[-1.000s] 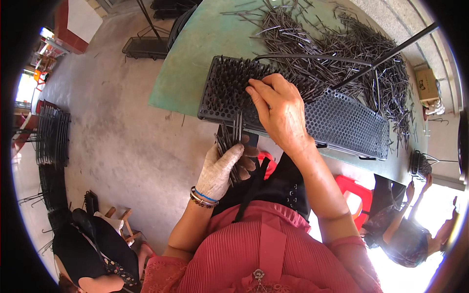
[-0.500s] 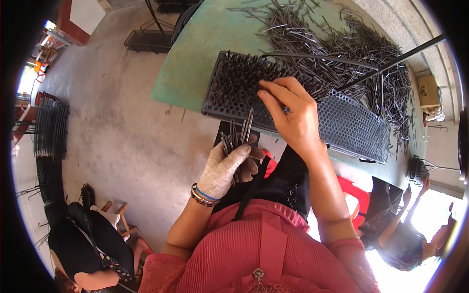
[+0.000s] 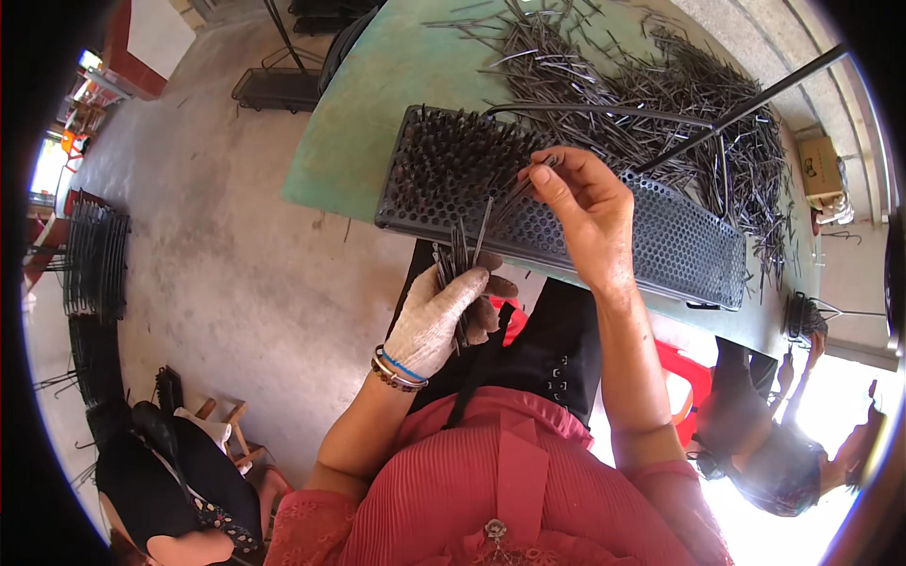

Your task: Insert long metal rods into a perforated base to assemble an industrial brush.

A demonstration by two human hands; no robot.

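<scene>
My left hand, in a whitish glove with dark fingertips, is closed round a bundle of thin dark metal rods just in front of the rack. Bare, my right hand pinches a few more dark rods over the rack's middle, their lower ends slanting toward the holes. The long black perforated rack lies along the table's near edge. Many upright rods fill the holes of its left part, while bare holes show in its right part.
A large heap of loose rods covers the far side of the green table. A bent black metal bar crosses above the rack. People sit at the lower left and right. Dark racks stack at far left.
My right hand has moved slightly right and turned, and rods now show in its pinch. My left hand stays nearly in place with its bundle. The whole view has shifted a little.
</scene>
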